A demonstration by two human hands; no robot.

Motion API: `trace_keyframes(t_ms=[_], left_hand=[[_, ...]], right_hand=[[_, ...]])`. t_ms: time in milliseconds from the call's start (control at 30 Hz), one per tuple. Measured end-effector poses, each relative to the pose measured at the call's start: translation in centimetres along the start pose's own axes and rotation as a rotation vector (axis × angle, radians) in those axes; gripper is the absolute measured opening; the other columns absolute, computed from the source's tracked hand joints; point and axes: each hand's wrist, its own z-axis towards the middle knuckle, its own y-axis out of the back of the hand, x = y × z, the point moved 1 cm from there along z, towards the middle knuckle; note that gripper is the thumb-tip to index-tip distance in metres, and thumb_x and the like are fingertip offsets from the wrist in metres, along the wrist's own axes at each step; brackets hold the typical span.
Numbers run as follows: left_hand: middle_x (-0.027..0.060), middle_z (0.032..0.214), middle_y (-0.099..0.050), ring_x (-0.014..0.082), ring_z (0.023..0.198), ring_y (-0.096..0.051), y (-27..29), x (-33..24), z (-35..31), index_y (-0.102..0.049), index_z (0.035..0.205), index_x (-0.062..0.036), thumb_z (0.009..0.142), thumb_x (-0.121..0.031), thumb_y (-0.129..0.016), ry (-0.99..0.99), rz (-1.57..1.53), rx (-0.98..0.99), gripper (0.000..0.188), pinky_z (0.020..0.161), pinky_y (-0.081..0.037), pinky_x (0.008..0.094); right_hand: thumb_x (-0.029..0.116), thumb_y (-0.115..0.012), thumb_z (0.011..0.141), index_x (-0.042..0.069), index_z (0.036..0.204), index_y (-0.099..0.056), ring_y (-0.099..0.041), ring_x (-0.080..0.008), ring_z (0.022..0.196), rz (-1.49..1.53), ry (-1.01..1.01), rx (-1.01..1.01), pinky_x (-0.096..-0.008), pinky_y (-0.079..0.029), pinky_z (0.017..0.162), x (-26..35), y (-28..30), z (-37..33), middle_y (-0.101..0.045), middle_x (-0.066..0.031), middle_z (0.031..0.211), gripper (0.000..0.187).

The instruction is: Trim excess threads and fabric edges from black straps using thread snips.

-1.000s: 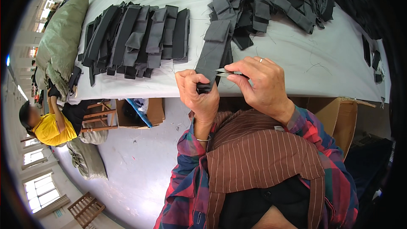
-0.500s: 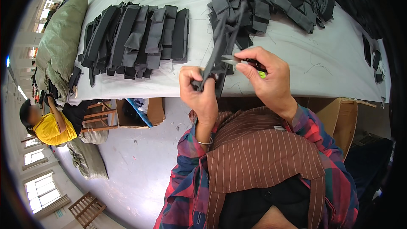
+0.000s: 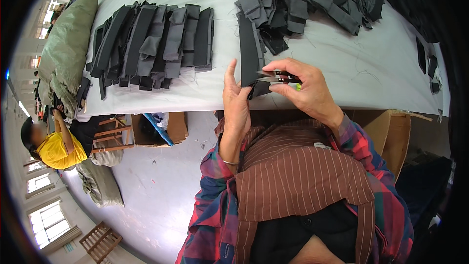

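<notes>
My left hand (image 3: 236,101) is at the table's near edge, its thumb pressed on the lower end of a dark grey fabric strip (image 3: 249,51) and its index finger pointing up. The strip lies lengthwise away from me, its far end by the loose heap. In my right hand (image 3: 309,85) is a pair of thread snips (image 3: 282,77) with dark handles. Their blades are slightly apart and point left, over the strip's near end. A small bright yellow-green bit shows by my right palm.
Rows of dark strips (image 3: 151,44) lie at the left of the white-covered table (image 3: 222,88). A loose heap of strips (image 3: 312,0) sits at the far right. Beyond the left end are a stuffed green sack (image 3: 68,44) and a person in yellow (image 3: 61,149). Cardboard boxes (image 3: 177,128) stand below.
The strip, raised and blurred before, now lies flat on the table. My left hand has loosened from a fist and its index finger is stretched. The snips stay in my right hand.
</notes>
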Motion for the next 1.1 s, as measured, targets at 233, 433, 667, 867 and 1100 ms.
trace_keyframes(t_ms=[233, 433, 667, 867, 1100], left_hand=[[0.0112, 0.114, -0.059, 0.0144, 0.106, -0.055, 0.7, -0.9, 0.1, -0.052, 0.128, 0.0030, 0.075, 0.010, -0.043, -0.011, 0.011, 0.123, 0.054, 0.093, -0.041, 0.0256], [0.0086, 0.107, -0.063, 0.0116, 0.097, -0.056, 1.5, -1.5, 0.5, -0.058, 0.118, 0.0076, 0.085, -0.004, -0.047, -0.022, 0.028, 0.165, 0.037, 0.086, -0.041, 0.0227], [0.0061, 0.097, -0.066, 0.0097, 0.088, -0.059, 1.9, -0.9, 0.5, -0.065, 0.107, 0.0055, 0.090, -0.006, -0.054, 0.053, -0.074, 0.213, 0.024, 0.080, -0.046, 0.0210], [0.0067, 0.095, -0.067, 0.0117, 0.079, -0.061, 1.2, 0.0, 0.5, -0.065, 0.107, 0.0053, 0.090, -0.001, -0.054, 0.041, 0.213, 0.175, 0.021, 0.072, -0.049, 0.0228], [0.0092, 0.092, -0.066, 0.0138, 0.075, -0.062, 0.4, -1.1, 0.3, -0.062, 0.110, 0.0069, 0.085, -0.005, -0.065, 0.117, -0.140, 0.291, 0.028, 0.068, -0.050, 0.0253]], right_hand=[[-0.005, -0.066, 0.070, 0.005, 0.093, -0.066, -0.056, -0.0155, 0.069, -0.102, 0.062, 0.080, -0.0267, -0.044, 0.063, -0.1, -0.2, -0.3, -0.059, -0.0048, 0.077, 0.024], [-0.011, -0.061, 0.068, 0.003, 0.085, -0.066, -0.051, -0.0146, 0.063, -0.052, 0.194, 0.086, -0.0263, -0.039, 0.058, -0.6, 0.1, -0.8, -0.056, -0.0036, 0.070, 0.022], [-0.003, -0.067, 0.075, 0.001, 0.085, -0.064, -0.053, -0.0137, 0.065, 0.074, 0.130, -0.041, -0.0267, -0.042, 0.059, 0.5, 0.1, -0.1, -0.055, -0.0045, 0.071, 0.012], [0.002, -0.069, 0.078, 0.000, 0.082, -0.062, -0.052, -0.0108, 0.065, 0.002, 0.069, -0.093, -0.0258, -0.042, 0.059, -0.4, -0.4, 0.0, -0.056, -0.0024, 0.071, 0.009], [0.006, -0.066, 0.084, -0.002, 0.082, -0.060, -0.050, -0.0042, 0.066, 0.238, -0.170, -0.131, -0.0220, -0.042, 0.059, -2.9, -1.0, 0.5, -0.059, 0.0004, 0.071, 0.010]])
